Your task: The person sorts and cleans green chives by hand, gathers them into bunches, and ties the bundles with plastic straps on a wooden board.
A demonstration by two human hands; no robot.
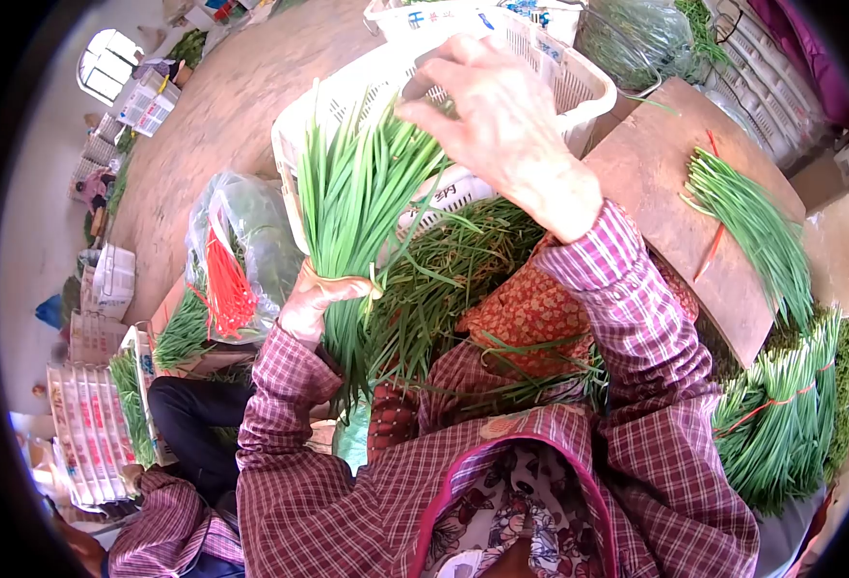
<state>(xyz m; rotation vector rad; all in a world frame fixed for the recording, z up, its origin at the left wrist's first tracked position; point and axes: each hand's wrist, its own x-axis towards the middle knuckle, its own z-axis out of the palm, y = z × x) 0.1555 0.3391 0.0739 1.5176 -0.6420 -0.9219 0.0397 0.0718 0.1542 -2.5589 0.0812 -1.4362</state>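
My left hand (317,301) is wrapped round a bunch of garlic chives (359,197), holding it upright with the pale ends at the top and the darker leaves hanging below. Up beside the top of the bunch is my right hand (502,120), thumb and forefinger apart and fingers bent, with nothing visible in it. Behind both hands stands a white plastic basket (593,91). Loose chives (473,241) lie heaped over my lap, partly covering an orange flowered cloth (530,306).
Right of me, a wooden board (670,217) bears a chive bundle (757,222) and a red tie strip (710,252). Tied chive bundles (781,414) are stacked below it. At left, red strips (227,289) hang on a clear plastic bag (265,217). Another person's sleeve (169,520) shows lower left.
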